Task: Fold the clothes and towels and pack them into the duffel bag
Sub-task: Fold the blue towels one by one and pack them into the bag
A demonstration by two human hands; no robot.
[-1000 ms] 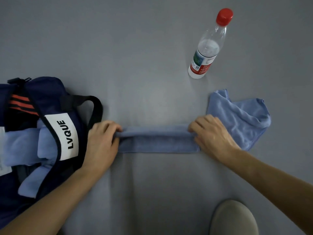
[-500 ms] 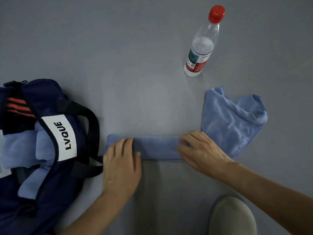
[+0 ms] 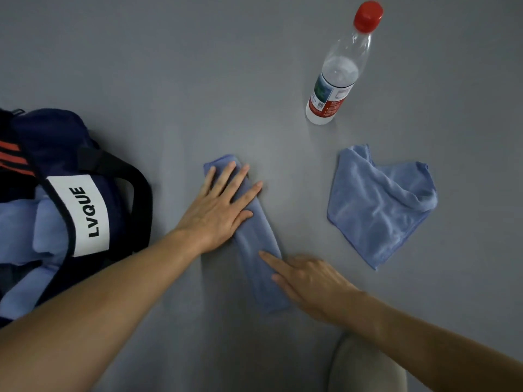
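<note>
A blue towel (image 3: 254,244), folded into a narrow strip, lies on the grey surface running from far left to near right. My left hand (image 3: 220,207) presses flat on its far half with straight, spread fingers. My right hand (image 3: 308,278) rests on its near end, fingers straight, index finger pointing across the cloth. A second blue towel (image 3: 379,205) lies crumpled to the right, untouched. The navy duffel bag (image 3: 56,142) with a white LVQUE label sits open at the left, with light blue cloth (image 3: 25,222) inside.
A clear water bottle (image 3: 336,72) with a red cap stands at the back right. A pale rounded object (image 3: 368,366) shows at the bottom edge, near my right forearm. The grey surface (image 3: 169,80) stretches behind the towels.
The folded strip lay crosswise and has been turned to lie lengthwise, slanting away from me. My left hand moved to its far end, my right to its near end.
</note>
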